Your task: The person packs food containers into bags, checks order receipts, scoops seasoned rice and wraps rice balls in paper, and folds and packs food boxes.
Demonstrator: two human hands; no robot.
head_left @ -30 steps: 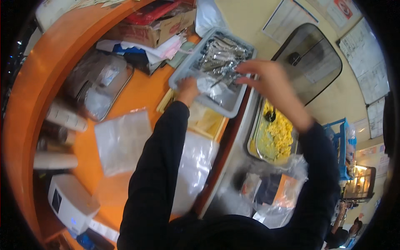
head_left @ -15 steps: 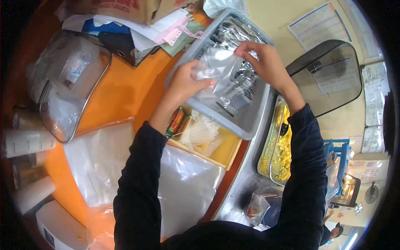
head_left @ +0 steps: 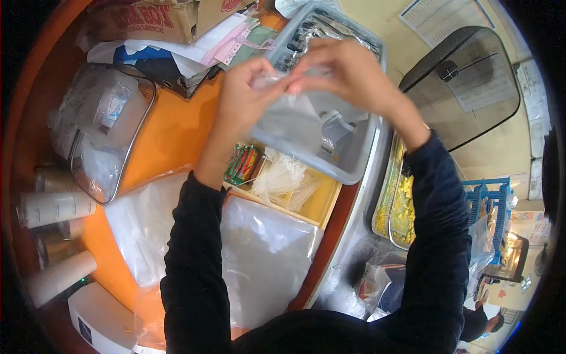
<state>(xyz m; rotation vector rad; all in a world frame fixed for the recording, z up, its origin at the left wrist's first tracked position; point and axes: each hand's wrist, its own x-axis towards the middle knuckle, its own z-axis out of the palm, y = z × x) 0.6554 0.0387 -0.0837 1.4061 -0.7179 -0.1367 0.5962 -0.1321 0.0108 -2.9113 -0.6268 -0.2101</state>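
Over the grey plastic bin [head_left: 348, 171], both hands meet at the top edge of a clear plastic bag [head_left: 289, 121]. My left hand [head_left: 240, 94] pinches its left side. My right hand [head_left: 351, 74] pinches at the same edge, fingertips close to the left ones and slightly blurred. The bag hangs below the fingers; whether anything is inside it cannot be told. Shiny silver packets [head_left: 315, 35] fill the far part of the bin, and a small clear packet [head_left: 336, 128] lies nearer its front wall.
A yellow box [head_left: 321, 197] holds thin white plastic strips [head_left: 283, 180] and red-green sachets [head_left: 242, 165]. Large clear plastic sheets [head_left: 265, 253] lie on the orange table [head_left: 171, 127]. A wire basket [head_left: 112, 171], stacked cups [head_left: 56, 209], papers [head_left: 206, 44] and a yellow-filled basket [head_left: 401, 206] surround the bin.
My hands have come together at the bag's edge, the right one moving left. The bag has been drawn toward me and hangs upright over the bin. The view has shifted slightly.
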